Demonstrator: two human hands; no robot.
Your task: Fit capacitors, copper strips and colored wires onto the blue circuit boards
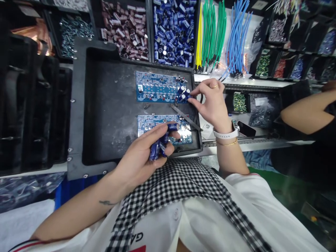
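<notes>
Two blue circuit boards lie in a black tray point(105, 105). My right hand point(210, 101) pinches a blue capacitor point(189, 96) at the right end of the upper circuit board point(157, 85), beside a few others standing there. Several loose blue capacitors point(154, 150) rest in my left hand point(144, 147), its fingers curled around them. That hand is over the lower circuit board point(147, 120) and hides part of it. A thin dark strip point(186, 117) lies slanted across the tray between the boards, its lower end on the tray's right rim.
Behind the tray stand bins of brown capacitors point(126, 29) and blue capacitors point(173, 33). Green wires point(214, 31) and blue wires point(237, 38) lie to their right. A phone point(246, 129) sits on the bench at right, near another person's arm point(307, 112).
</notes>
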